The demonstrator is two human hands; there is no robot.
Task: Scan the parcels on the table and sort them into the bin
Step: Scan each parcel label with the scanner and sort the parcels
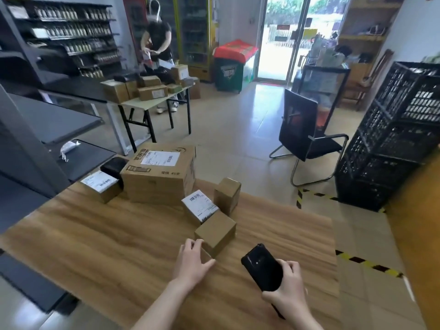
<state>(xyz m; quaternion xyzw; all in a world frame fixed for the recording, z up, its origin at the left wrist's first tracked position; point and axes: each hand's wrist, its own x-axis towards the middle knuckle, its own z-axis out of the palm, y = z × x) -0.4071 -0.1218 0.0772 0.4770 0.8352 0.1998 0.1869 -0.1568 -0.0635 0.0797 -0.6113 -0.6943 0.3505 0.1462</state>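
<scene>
Table [95, 234]: wood-grain top filling the lower half of the frame. It carries every parcel you have left to process.
Crates [392, 139]: black lattice stack at the right edge, beyond the striped floor tape. I judge this to be the bin. It stands well apart from the table, so each sorted parcel means a carry to the right.
Large carton [157, 182]: centre-left, shipping label face up, so it can be scanned as it lies.
Left labelled box [101, 186]: just left of the large carton, label up.
Centre labelled box [200, 207]: label up, lying between the upright plain box [227, 195] and the near box.
Near box [215, 232]: closest to you, lower centre. Only plain faces show — any label is hidden, which likely explains why you are taking hold of it.
Scanner [262, 267]: black handheld at lower right, raised off the table with its head angled toward the near box — ready to read.
Left hand [192, 258]: fingers curled over the near box's top edge, thumb at its lower front. You are grasping it while it rests on the table.
Right hand [288, 287]: wrapped round the scanner's lower end.
</scene>
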